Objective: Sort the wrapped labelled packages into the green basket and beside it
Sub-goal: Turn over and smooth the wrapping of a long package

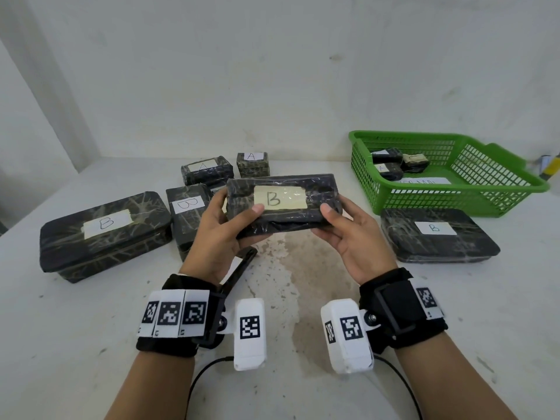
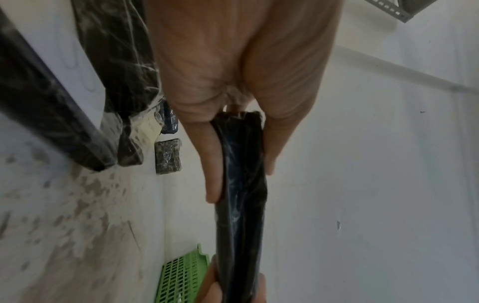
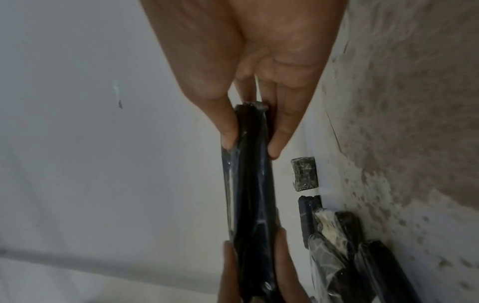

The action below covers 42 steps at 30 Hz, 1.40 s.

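1. The package marked B (image 1: 283, 204) is held in the air above the surface (image 1: 303, 283), between the two hands, with its label turned toward the person.
2. The left hand (image 1: 222, 230) holds the left end: the thumb lies on the top face beside the label, and the other fingers (image 2: 215, 164) are curled under the package. They are closed on it, not loose.
3. The right hand (image 1: 348, 234) holds the right end in the same way, thumb on top and fingers (image 3: 282, 131) below, closed on the package.
4. The wrap is a shiny black film with creases. I judge it is a little slippery, so a pinch with thumb against fingers at each end is safer than flat palms.
5. In the wrist views the package looks flat and thin between the fingers. It does not sag between the hands, so it seems rather stiff and not heavy.
6. The paper label is only taped on; it is better to keep the thumbs beside it.
7. To the right of the right fingers stands the green basket (image 1: 500, 180), and just before it lies another B package (image 1: 436, 234). I judge the held one belongs beside the basket.
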Each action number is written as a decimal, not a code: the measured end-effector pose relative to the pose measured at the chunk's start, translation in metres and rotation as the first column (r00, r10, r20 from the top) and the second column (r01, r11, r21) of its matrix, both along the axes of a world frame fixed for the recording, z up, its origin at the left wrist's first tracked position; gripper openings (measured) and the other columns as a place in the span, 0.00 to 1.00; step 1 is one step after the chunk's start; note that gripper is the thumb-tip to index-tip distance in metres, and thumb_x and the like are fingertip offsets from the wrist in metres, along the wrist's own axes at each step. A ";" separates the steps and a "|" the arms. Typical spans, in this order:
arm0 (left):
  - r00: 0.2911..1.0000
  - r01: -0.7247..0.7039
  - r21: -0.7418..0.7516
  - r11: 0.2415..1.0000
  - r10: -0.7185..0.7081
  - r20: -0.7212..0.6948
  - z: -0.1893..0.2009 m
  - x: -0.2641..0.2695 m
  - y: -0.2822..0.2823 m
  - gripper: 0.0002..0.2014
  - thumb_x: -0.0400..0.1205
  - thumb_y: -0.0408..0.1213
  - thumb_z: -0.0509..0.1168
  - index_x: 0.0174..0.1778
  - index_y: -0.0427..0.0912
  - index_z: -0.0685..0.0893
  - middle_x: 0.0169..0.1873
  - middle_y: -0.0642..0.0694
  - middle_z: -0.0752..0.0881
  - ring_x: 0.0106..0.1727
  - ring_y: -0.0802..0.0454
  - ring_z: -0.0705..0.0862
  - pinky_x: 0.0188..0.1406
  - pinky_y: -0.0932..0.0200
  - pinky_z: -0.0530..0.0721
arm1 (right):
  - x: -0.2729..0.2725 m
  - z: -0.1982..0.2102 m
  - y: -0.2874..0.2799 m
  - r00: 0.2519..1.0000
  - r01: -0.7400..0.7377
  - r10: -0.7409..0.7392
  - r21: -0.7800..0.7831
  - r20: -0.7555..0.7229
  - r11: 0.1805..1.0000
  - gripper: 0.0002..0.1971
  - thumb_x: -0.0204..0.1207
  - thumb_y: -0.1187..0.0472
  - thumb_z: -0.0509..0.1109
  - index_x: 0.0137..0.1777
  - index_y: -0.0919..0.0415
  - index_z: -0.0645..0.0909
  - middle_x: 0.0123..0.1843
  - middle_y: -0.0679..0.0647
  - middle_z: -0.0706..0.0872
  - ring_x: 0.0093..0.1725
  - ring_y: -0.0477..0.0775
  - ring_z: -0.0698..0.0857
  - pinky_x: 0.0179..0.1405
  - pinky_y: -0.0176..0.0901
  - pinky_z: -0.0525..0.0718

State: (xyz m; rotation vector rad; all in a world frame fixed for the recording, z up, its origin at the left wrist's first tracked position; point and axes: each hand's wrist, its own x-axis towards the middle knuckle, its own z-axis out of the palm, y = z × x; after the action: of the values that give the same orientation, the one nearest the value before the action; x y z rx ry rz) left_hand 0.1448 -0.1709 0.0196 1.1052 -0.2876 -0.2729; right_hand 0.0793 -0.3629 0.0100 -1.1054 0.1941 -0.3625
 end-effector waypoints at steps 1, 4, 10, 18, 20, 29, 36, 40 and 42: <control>1.000 0.013 -0.004 1.000 -0.013 0.008 0.001 -0.001 0.000 0.35 0.70 0.31 0.72 0.75 0.41 0.73 0.52 0.46 0.91 0.52 0.48 0.91 0.41 0.54 0.91 | 0.000 0.000 0.001 1.000 0.017 -0.017 -0.007 0.017 1.000 0.21 0.78 0.67 0.70 0.71 0.66 0.79 0.54 0.58 0.91 0.50 0.52 0.91 0.45 0.40 0.90; 1.000 0.009 0.000 1.000 -0.009 0.017 0.000 -0.004 -0.002 0.37 0.73 0.27 0.71 0.79 0.41 0.69 0.60 0.41 0.87 0.55 0.45 0.91 0.42 0.55 0.91 | 0.000 0.001 0.001 0.999 0.030 -0.030 -0.001 0.041 1.000 0.21 0.77 0.64 0.71 0.71 0.67 0.79 0.54 0.59 0.90 0.49 0.52 0.90 0.46 0.41 0.90; 1.000 0.006 0.014 1.000 -0.006 0.023 -0.001 -0.003 -0.001 0.42 0.72 0.27 0.75 0.82 0.43 0.65 0.70 0.38 0.81 0.57 0.44 0.90 0.45 0.52 0.91 | -0.001 0.001 0.002 1.000 -0.011 0.011 -0.033 0.016 0.999 0.11 0.79 0.65 0.70 0.59 0.66 0.83 0.49 0.56 0.91 0.47 0.51 0.90 0.42 0.41 0.90; 0.992 -0.066 0.116 0.991 0.052 0.119 -0.005 -0.006 -0.006 0.31 0.75 0.21 0.72 0.72 0.43 0.71 0.56 0.43 0.88 0.54 0.46 0.91 0.40 0.57 0.90 | 0.000 -0.004 0.013 1.000 0.007 -0.005 -0.195 0.014 0.981 0.24 0.67 0.55 0.78 0.62 0.62 0.81 0.56 0.56 0.91 0.55 0.52 0.90 0.44 0.43 0.89; 0.993 -0.049 0.110 0.993 0.036 0.112 -0.004 -0.008 -0.007 0.33 0.73 0.24 0.75 0.72 0.43 0.71 0.57 0.43 0.88 0.54 0.47 0.91 0.39 0.57 0.90 | 0.001 -0.006 0.013 0.999 0.044 -0.040 -0.223 0.020 0.974 0.21 0.69 0.60 0.79 0.62 0.64 0.81 0.57 0.59 0.91 0.56 0.56 0.90 0.45 0.43 0.88; 0.991 -0.061 0.116 0.991 0.046 0.122 -0.005 -0.008 -0.008 0.32 0.75 0.23 0.74 0.73 0.42 0.70 0.60 0.38 0.87 0.53 0.45 0.91 0.39 0.56 0.90 | -0.001 -0.007 0.017 0.998 0.062 -0.057 -0.256 0.027 0.965 0.29 0.63 0.59 0.83 0.63 0.62 0.78 0.56 0.57 0.90 0.55 0.54 0.91 0.45 0.41 0.89; 0.987 -0.104 0.091 0.990 0.091 0.135 -0.005 -0.007 -0.010 0.17 0.84 0.32 0.66 0.68 0.43 0.73 0.60 0.42 0.86 0.56 0.44 0.90 0.35 0.55 0.90 | -0.003 -0.002 0.013 0.996 0.067 -0.049 -0.249 0.078 0.966 0.24 0.67 0.56 0.79 0.63 0.61 0.79 0.57 0.56 0.90 0.55 0.52 0.90 0.46 0.43 0.88; 0.980 -0.135 0.095 0.986 0.118 0.163 -0.005 -0.004 -0.006 0.16 0.85 0.32 0.65 0.69 0.42 0.73 0.59 0.44 0.86 0.51 0.48 0.91 0.35 0.53 0.90 | 0.000 -0.004 0.014 0.996 0.016 0.005 -0.233 0.092 0.972 0.10 0.85 0.60 0.64 0.63 0.60 0.78 0.56 0.53 0.88 0.52 0.46 0.89 0.47 0.44 0.90; 0.980 -0.126 0.096 0.987 0.108 0.166 -0.003 -0.004 -0.006 0.14 0.87 0.36 0.63 0.68 0.45 0.73 0.58 0.45 0.87 0.53 0.48 0.91 0.38 0.49 0.91 | 0.000 -0.004 0.012 0.996 0.017 0.003 -0.231 0.086 0.973 0.09 0.87 0.61 0.61 0.62 0.59 0.79 0.54 0.52 0.88 0.50 0.44 0.89 0.47 0.45 0.90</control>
State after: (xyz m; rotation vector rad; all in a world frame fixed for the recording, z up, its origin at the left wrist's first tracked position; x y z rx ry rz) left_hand 0.1404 -0.1765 0.0164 1.2470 -0.3527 -0.0950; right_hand 0.0797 -0.3505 0.0060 -1.3172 0.0805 -0.4457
